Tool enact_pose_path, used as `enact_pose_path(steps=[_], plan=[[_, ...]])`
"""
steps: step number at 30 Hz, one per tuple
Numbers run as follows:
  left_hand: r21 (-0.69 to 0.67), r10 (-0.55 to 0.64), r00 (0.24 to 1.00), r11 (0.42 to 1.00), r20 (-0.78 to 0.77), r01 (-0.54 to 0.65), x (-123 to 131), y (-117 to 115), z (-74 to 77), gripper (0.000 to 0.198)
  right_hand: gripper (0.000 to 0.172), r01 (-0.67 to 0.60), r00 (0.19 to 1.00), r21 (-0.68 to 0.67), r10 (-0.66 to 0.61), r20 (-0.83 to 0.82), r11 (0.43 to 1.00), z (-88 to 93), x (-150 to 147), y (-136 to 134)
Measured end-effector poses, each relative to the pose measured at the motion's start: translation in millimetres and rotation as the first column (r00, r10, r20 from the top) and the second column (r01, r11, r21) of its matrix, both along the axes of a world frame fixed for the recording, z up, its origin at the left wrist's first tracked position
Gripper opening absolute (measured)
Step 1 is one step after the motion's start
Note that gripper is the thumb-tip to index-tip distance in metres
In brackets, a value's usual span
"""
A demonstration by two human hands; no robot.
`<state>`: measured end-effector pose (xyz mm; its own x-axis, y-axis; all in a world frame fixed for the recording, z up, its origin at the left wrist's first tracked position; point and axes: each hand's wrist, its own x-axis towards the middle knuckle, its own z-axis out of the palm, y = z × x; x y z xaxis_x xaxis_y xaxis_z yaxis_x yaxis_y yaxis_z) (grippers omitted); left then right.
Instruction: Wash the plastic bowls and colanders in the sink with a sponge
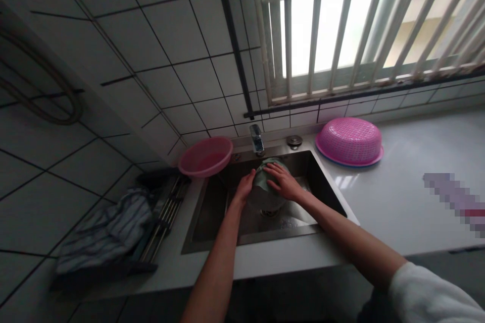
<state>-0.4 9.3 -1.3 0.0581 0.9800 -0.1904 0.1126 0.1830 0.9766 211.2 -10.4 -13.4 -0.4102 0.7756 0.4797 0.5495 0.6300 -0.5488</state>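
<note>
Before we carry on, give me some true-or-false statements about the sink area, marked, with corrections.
1. The right hand is on the green cloth. True.
2. The pink basin stands right of the tap. False: it is left of the tap.
3. The pink basket is upside down. True.
4. The striped cloth lies in the sink. False: it lies left of the sink.
5. The left hand is on the tap. False: it is at the green cloth's edge.

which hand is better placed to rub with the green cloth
Probably the right hand: its fingers lie spread across the green cloth, while the left hand is at its left edge.
</note>
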Motion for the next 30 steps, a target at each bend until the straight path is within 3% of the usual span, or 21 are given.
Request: enact_pose_path(steps=[5,8,13,15,19,21,23,26,30], plan=[[0.216,0.114,0.980,0.973,-0.165,-0.077,3,5,10.7,0.037,0.058,0.043,0.998,-0.010,-0.043,0.046,0.999,-5.0,-2,-2],[0.261,0.132,0.968,0.962,-0.212,-0.074,1,7,17.2,0.025,0.058,-0.027,0.991,0.037,0.022,0.131,0.999,-0.4,-18,-14],[0.107,0.137,0.971,0.987,-0.197,-0.118,-6,7,14.6,0.038,0.055,-0.192,0.963,0.086,0.171,0.206,0.978,5.4,-27,-22],[0.046,0.130,0.982,0.991,-0.134,-0.125,-7,5,11.0,0.047,0.055,-0.149,0.978,0.057,0.139,0.155,0.987,2.8,-20,-15],[-0.072,0.065,0.997,0.995,-0.033,-0.068,-2,3,5.8,0.064,0.055,0.072,0.996,-0.093,-0.076,-0.037,0.993,-6.6,-1,6],[-0.086,0.034,0.999,0.996,-0.016,-0.036,2,4,4.2,0.068,0.053,0.114,0.990,-0.101,-0.122,-0.068,0.988,-8.0,1,7],[-0.049,0.029,1.000,0.998,0.005,-0.029,4,4,2.6,0.068,0.052,0.079,0.997,-0.034,-0.080,-0.016,0.996,-5.4,-6,0],[0.024,0.091,0.996,0.996,-0.002,-0.091,4,5,-0.2,0.066,0.051,-0.079,0.989,0.076,0.068,0.133,0.994,3.2,-24,-17],[0.003,0.125,0.992,0.992,-0.030,-0.125,1,4,-2.4,0.074,0.053,-0.189,0.967,0.106,0.166,0.194,0.976,10.6,-30,-24]])
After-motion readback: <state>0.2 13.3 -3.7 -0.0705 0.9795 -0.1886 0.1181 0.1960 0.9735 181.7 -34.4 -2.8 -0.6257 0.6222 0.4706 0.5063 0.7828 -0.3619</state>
